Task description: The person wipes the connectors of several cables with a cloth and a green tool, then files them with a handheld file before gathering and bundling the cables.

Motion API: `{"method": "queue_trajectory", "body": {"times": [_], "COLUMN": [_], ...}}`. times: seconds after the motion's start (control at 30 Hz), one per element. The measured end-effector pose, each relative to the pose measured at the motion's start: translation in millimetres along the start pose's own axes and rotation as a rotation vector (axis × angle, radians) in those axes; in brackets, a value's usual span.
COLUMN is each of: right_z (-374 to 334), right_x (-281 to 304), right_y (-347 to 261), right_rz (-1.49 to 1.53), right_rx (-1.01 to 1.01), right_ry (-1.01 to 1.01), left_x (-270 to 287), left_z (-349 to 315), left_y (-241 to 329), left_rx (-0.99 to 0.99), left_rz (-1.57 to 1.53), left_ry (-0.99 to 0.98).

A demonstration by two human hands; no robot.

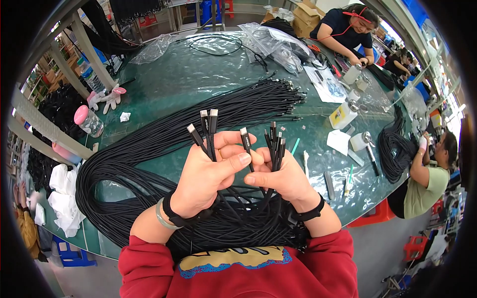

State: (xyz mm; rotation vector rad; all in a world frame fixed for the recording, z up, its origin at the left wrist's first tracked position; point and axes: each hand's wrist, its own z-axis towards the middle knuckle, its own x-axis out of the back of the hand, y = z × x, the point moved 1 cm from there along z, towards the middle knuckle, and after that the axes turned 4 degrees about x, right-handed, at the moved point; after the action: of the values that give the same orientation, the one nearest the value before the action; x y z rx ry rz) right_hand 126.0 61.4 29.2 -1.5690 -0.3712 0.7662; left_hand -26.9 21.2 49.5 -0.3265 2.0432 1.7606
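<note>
My left hand (207, 171) is closed around a few black USB cables (209, 130), their metal connector ends pointing up past the fingers. My right hand (280, 174) grips several more black cables (275, 144), connectors upward as well. Between the two hands one single cable end (245, 140) stands upright, with the left thumb and the right fingertips at it. A large looped bundle of black cables (107, 166) lies on the green tabletop beneath and beyond my hands. Its far connector ends (293, 92) fan out toward the back right.
On the right stand a squat bottle with a yellow label (343, 115) and a small clear bottle (360, 141), near a black marker-like tool (372, 160). A pink-lidded jar (89, 121) and gloves (107, 98) sit at left. Co-workers (425, 181) work along the table's right side.
</note>
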Motion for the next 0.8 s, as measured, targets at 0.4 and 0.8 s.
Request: {"method": "queue_trajectory", "body": {"times": [0.4, 0.8], "right_z": [4.4, 4.9], "right_x": [2.4, 3.4], "right_y": [5.6, 7.9], "right_rz": [0.062, 0.048], "right_rx": [0.041, 0.188], "right_ry": [0.077, 0.099], "left_x": [-1.7, -8.9], "left_z": [12.0, 16.7], "left_y": [-16.6, -30.1], "left_rx": [0.044, -0.087], "left_rz": [0.014, 0.040], "left_ry": [-0.109, -0.141]}}
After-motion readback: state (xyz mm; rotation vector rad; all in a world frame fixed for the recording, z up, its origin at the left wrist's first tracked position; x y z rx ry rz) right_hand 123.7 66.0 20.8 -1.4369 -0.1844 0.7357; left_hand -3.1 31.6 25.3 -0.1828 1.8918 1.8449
